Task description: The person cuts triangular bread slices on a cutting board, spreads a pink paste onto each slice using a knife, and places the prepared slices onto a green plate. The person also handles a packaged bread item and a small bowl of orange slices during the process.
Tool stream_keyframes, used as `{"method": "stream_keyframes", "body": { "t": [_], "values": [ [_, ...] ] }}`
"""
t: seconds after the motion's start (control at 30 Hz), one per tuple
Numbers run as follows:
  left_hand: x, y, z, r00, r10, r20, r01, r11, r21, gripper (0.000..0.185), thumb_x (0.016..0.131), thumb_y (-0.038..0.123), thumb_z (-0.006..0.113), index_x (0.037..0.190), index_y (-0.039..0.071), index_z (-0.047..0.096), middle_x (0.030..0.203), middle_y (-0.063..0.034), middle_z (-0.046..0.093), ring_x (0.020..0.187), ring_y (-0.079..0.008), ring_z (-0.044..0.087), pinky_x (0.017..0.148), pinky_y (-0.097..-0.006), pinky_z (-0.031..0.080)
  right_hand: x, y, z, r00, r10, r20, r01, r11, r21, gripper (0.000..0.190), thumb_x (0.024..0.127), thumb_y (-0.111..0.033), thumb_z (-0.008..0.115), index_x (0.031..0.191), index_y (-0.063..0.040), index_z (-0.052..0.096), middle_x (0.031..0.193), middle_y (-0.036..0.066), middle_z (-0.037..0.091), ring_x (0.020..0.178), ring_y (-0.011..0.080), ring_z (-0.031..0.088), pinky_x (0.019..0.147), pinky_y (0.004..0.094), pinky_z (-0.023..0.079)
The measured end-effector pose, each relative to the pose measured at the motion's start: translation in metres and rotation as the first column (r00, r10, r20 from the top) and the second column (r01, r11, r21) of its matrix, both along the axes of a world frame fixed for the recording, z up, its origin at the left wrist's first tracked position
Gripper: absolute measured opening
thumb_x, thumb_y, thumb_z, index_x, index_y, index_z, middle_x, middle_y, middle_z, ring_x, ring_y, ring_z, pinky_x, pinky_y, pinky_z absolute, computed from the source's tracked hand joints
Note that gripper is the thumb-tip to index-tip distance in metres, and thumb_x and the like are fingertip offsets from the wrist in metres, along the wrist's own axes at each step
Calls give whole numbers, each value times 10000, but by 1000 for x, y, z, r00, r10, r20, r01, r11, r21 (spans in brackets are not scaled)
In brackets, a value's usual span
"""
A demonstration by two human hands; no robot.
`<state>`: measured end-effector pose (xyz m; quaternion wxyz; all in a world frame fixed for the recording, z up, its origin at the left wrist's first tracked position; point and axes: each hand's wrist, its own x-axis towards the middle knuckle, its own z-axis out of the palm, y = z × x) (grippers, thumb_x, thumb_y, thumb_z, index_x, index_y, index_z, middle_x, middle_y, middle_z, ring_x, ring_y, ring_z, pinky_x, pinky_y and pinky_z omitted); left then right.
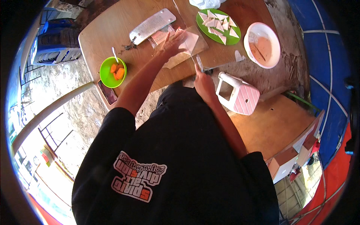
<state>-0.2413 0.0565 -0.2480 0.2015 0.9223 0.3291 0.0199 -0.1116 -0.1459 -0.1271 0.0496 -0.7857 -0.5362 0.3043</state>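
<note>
My right hand [204,84] grips a knife [193,58], its thin blade lying over a pale square wrapper sheet [192,40]. The sheet rests on a wooden cutting board [203,46] near the table's front edge. My left hand [171,43] lies flat with fingers spread, touching the sheet's left part and covering some of it. Beside that hand is a clear plastic packet [160,36], partly hidden by the fingers. Cut white triangles [219,26] are spread over a green oval plate [235,41] just beyond the board, to the right.
A metal grater [153,25] lies on the wooden table [104,31]. At left are a green bowl [104,75] with orange pieces [120,73] and a phone [107,92]. A white basin [277,57] holds orange-tinted contents at right. Nearer stands a pink-and-white stool [242,97].
</note>
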Motion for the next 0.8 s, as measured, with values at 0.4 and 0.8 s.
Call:
{"method": "stream_keyframes", "body": {
  "t": [0.4, 0.8],
  "values": [
    [17, -21, 16, 963, 141, 229, -167, 981, 98, 745, 659, 220, 793, 1335, 115, 497, 1480, -90, 377, 1433, -279, 241, 1164, -563, 145, 63, -18, 1, 949, -116, -293, 180, 962, 203, 520, 955, -288, 534, 1399, -35, 435, 664, 141, 630, 592, 240, 634, 595, 383, 494],
    [26, -33, 36, 489, 872, 0, -845, 474, -246, 485, 688, 214, 787, 1080, 11, 587, 1123, -179, 564, 1057, -355, 554, 879, -446, 481, 77, 152, -68, 980, 127, -151, -21, 828, 560, 322, 709, -246, 772, 854, 20, 660, 800, 189, 631, 751, 328, 641, 666, 422, 501]
  ]
}}
